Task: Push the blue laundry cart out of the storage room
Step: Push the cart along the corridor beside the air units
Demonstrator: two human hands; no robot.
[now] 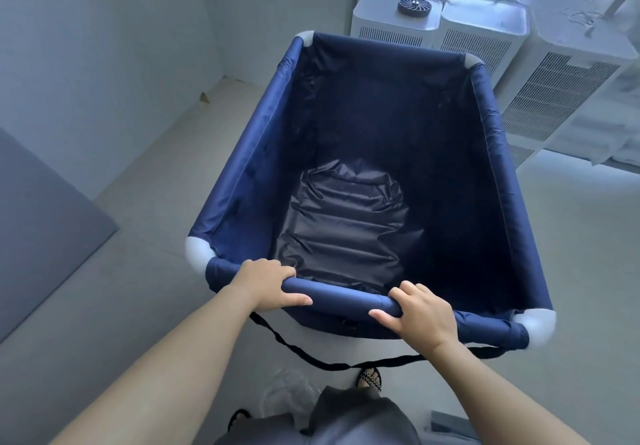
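Observation:
The blue laundry cart [242, 167] fills the middle of the head view, a deep fabric bin on a tube frame with white corner joints. Nothing lies inside it but its dark wrinkled lining. My left hand [266, 283] is wrapped around the near rim bar toward its left end. My right hand [420, 313] grips the same bar further right. A black strap [311, 358] hangs in a loop below the near rim.
Several white appliance units [485, 25] with vents and cables stand just beyond the cart's far right corner. White walls meet in a corner at the far left [221, 64]. A grey panel [41, 237] leans at the left. Pale floor lies to the cart's left.

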